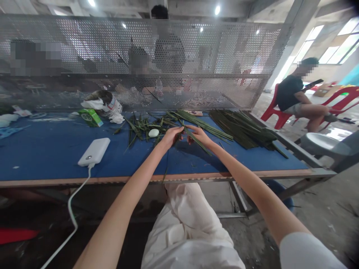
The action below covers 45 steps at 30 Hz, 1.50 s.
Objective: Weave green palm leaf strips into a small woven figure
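Observation:
Long green leaf strips (198,141) are held between my two hands, just above the blue tabletop (134,158). My left hand (172,137) pinches them with thumb and fingers near the middle. Close beside it, my right hand (200,136) has its fingers closed on the same strips, and one strip slants down to the right past it. Part of the leaf work is hidden behind my fingers. A pale egg-shaped object (153,133) lies left of my left hand. Loose leaf pieces (137,129) are scattered around it.
A pile of long leaves (241,129) lies at the table's right. Left are a white power bank (94,151) with a cable, a green box (91,117) and a crumpled bag (108,104). A perforated metal screen (112,48) stands behind. A person (294,87) sits at the right.

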Motion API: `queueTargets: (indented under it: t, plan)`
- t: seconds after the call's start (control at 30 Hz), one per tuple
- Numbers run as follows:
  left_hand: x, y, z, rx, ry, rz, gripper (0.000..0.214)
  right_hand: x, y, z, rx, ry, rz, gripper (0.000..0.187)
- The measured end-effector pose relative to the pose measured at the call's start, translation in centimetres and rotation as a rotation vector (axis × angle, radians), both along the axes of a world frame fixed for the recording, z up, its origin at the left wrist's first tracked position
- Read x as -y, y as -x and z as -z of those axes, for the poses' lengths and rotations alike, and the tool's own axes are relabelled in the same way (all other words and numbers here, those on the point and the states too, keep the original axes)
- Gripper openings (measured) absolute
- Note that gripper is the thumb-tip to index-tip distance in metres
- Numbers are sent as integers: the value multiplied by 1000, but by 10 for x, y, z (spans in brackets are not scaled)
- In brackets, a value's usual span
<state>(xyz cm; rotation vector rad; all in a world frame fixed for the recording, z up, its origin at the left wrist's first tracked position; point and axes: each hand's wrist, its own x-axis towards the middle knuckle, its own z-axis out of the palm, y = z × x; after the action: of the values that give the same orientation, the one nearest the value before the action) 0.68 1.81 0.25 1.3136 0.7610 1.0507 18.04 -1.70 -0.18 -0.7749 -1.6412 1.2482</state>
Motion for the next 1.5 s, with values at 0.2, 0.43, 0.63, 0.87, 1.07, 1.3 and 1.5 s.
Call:
queueTargets:
  t: [0.2,0.43,0.63,0.87,1.07,1.3,1.5]
  plan:
    - [3,-1,2,-61,-102,54,34,-4,-3,3,56,-50,20,64]
    - [3,-2,1,-64,-97,-19,33,-4,-5,1,100,-65,9,70]
    - [1,0,0,-45,-91,-13,29,-2,-3,2,70,-53,7,64]
    - [3,-2,0,-96,-125,-59,31,-11,2,12,-2,-92,143,49]
    - [4,-3,3,-194,-147,-117,35,-14,-1,14,19,-113,267,40]
    - [2,-4,7,-144,-156,-127,34,-14,-2,16,5,-64,241,41]
    - [-2,-4,12,-139,-162,-137,33,-16,-3,18,3,-56,257,41]
